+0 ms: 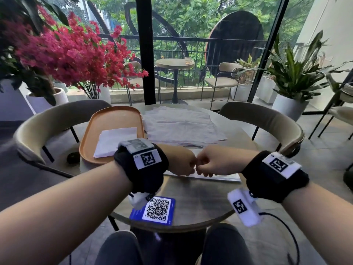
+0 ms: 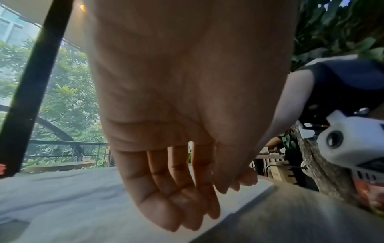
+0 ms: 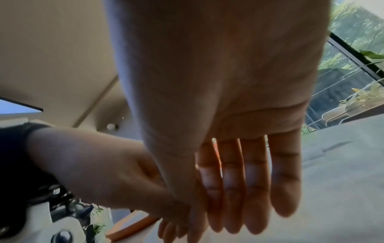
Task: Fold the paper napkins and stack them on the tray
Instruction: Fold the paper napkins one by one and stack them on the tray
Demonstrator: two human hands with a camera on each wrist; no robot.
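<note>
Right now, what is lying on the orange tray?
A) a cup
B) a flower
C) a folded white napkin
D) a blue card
C: a folded white napkin lies on the orange tray, while the blue card with the square code sits on the table's near edge and the unfolded napkins lie beside the tray.

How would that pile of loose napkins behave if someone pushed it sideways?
The pile of napkins would probably crumple rather than slide whole: the sheets look thin, wrinkled and unevenly overlapped. They likely weigh almost nothing, so a draught might lift them. The folded napkin on the tray looks firmer.
</note>
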